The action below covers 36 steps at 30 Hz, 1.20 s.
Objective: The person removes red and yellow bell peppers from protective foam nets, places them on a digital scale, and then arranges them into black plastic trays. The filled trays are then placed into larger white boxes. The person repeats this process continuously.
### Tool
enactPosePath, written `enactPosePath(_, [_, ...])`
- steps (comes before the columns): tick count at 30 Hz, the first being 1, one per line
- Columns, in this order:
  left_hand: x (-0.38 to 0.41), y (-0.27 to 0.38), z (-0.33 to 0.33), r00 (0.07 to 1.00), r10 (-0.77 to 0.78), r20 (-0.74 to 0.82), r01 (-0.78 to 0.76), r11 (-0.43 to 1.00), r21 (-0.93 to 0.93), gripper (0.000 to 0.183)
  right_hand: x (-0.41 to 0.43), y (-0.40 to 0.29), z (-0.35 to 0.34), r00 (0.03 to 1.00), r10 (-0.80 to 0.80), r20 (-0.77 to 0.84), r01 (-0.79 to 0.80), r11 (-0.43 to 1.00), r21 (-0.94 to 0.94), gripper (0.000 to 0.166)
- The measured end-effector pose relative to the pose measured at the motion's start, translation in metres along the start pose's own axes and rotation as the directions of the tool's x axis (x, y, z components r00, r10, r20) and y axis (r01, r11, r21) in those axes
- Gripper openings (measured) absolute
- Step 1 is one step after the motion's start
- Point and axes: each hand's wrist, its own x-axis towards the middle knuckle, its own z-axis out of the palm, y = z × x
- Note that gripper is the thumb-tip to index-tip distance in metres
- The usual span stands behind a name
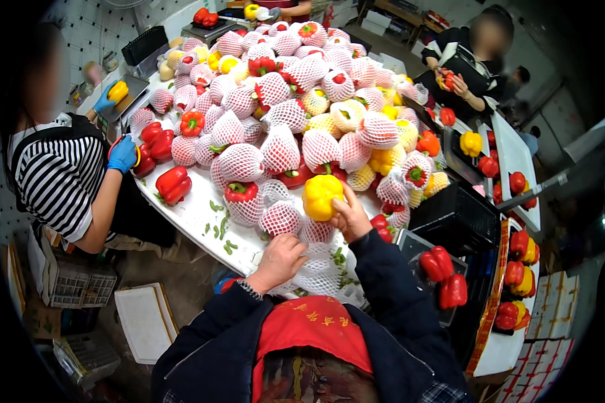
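My right hand (352,215) holds a bare yellow bell pepper (323,197) above the near side of the heap. My left hand (278,261) is low at the table's near edge, fingers bent, beside white foam net sleeves (318,269). Whether its fingertips grip a sleeve is hidden. Just beyond that hand lies a red bell pepper in a foam net (280,218). Another netted red pepper (243,202) is to its left. The large heap (282,116) beyond mixes red and yellow peppers, most in nets.
Green stem trimmings (224,225) litter the white table (202,247). At left, a person in blue gloves (122,154) holds scissors; another person (463,70) handles peppers at right. Two red peppers (443,277) rest on a scale by a black crate (451,214). Foam lids (145,322) lie on the floor.
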Motion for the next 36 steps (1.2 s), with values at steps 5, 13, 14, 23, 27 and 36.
enactPosePath(5, [0.016,0.023,-0.014,0.992,-0.042,-0.115,0.043,0.999,0.003,0.028,-0.063,-0.010,0.003,0.997,-0.011,0.076,-0.008,0.967,0.254,0.061])
enactPosePath(13, [0.033,0.077,-0.026,0.797,-0.386,0.464,0.417,-0.205,-0.886,0.044,-0.126,-0.007,0.024,0.874,-0.464,-0.147,0.334,0.791,-0.512,0.082])
enactPosePath(14, [0.036,0.080,-0.029,0.806,-0.210,0.553,0.448,-0.395,-0.802,0.062,-0.137,-0.014,0.028,0.803,-0.593,0.062,0.329,0.354,-0.875,0.095])
enactPosePath(23, [0.029,0.102,-0.002,0.950,-0.183,0.253,0.265,0.039,-0.964,0.101,-0.193,0.006,0.020,0.870,-0.489,-0.059,0.387,0.752,-0.533,0.105])
enactPosePath(27, [0.027,0.110,0.002,0.996,0.022,0.083,0.053,0.603,-0.796,0.104,-0.211,-0.010,0.034,0.954,-0.254,-0.161,0.210,0.946,-0.248,0.109])
enactPosePath(36, [0.027,0.140,0.023,0.956,0.290,-0.051,-0.284,0.867,-0.410,0.105,-0.221,0.002,0.014,0.815,-0.407,-0.412,0.045,0.754,-0.656,0.053])
